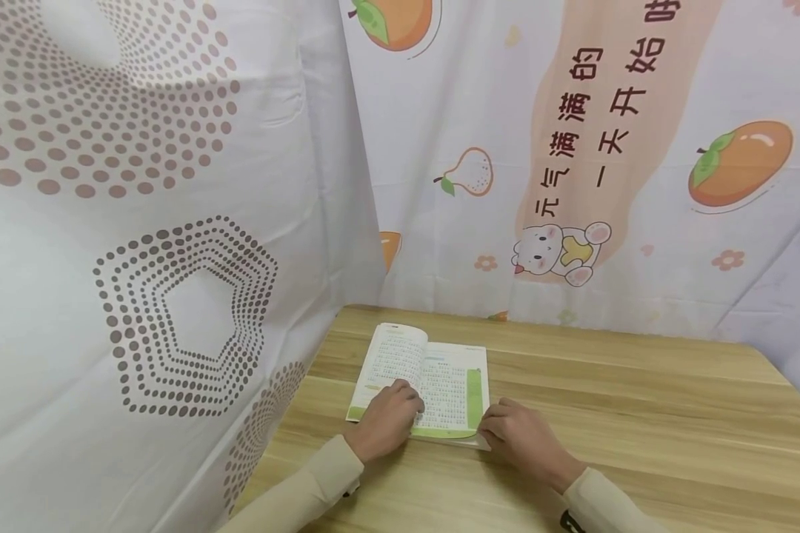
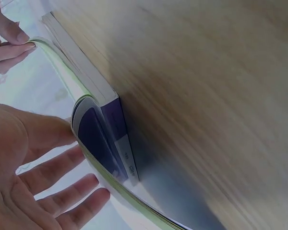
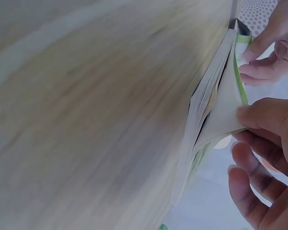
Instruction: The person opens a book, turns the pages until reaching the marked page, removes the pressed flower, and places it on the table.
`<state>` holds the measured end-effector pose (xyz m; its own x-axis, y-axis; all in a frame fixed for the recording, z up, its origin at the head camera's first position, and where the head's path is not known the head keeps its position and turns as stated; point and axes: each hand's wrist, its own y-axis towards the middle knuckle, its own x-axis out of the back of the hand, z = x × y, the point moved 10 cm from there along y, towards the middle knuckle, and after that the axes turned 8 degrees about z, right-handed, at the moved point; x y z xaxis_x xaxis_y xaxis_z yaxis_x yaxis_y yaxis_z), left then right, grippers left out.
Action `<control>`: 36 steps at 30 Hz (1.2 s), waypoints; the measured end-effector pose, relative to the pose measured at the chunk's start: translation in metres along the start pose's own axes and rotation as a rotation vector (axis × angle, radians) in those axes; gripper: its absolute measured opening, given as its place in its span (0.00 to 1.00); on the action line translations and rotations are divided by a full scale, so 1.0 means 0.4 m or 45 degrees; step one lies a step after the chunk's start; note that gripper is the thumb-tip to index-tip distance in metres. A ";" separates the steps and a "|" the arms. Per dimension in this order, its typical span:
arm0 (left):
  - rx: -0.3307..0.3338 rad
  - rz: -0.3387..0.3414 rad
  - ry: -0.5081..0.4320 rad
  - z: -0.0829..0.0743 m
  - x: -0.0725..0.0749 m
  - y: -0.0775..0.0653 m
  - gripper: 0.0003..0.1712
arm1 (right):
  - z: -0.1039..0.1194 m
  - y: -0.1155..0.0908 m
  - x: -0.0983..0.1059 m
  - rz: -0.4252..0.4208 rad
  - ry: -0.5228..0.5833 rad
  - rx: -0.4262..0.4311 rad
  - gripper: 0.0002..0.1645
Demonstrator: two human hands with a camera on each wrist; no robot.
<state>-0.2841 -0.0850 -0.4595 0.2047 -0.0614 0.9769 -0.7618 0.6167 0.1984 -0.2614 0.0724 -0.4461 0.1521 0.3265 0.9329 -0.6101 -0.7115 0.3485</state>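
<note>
A book lies spread on the wooden table, its left pages bulging up in a curve beside the fold. My left hand rests on the lower left page near the fold. In the left wrist view, this hand's thumb and loosely extended fingers touch the curled pages. At the lower right corner, my right hand pinches a green-edged page between thumb and index finger. That corner is lifted off the pages beneath, leaving a gap in the right wrist view. The right hand's other fingers curl loosely below the page.
The wood-grain table extends right of the book. A white curtain with dotted patterns hangs along the left side, and a fruit-printed curtain hangs behind the table's far edge.
</note>
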 end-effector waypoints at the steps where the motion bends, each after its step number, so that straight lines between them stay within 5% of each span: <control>1: -0.005 -0.005 0.002 -0.002 -0.001 0.000 0.06 | 0.000 0.000 0.001 -0.003 0.004 -0.001 0.09; 3: -0.015 -0.021 0.003 -0.006 -0.001 -0.001 0.03 | 0.000 0.000 0.005 -0.015 0.010 -0.002 0.10; 7: -0.057 -0.063 0.028 -0.022 0.003 -0.004 0.24 | -0.001 -0.003 0.011 -0.036 0.023 -0.007 0.11; 10: -0.066 -0.082 0.071 -0.030 0.006 -0.004 0.29 | -0.006 -0.004 0.010 -0.042 0.038 -0.025 0.11; 16: -0.023 -0.069 0.085 -0.027 0.012 0.000 0.24 | -0.031 -0.004 0.003 -0.019 0.079 -0.162 0.12; 22: -0.049 -0.148 0.122 -0.034 0.023 0.003 0.12 | -0.061 -0.014 0.009 -0.040 0.119 -0.293 0.39; 25: 0.001 -0.182 0.097 -0.025 0.030 0.006 0.12 | -0.070 -0.015 0.008 -0.031 0.133 -0.327 0.45; 31: 0.120 -0.298 0.028 0.006 0.046 0.001 0.45 | -0.058 -0.012 -0.008 0.062 0.067 -0.287 0.32; 36: 0.163 -0.418 0.073 0.018 0.066 -0.007 0.51 | -0.049 -0.017 -0.021 0.108 0.079 -0.253 0.22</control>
<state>-0.2811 -0.0940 -0.4336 0.4826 -0.1935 0.8542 -0.7201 0.4675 0.5127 -0.2738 0.0866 -0.4579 0.0493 0.3124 0.9487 -0.7607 -0.6038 0.2384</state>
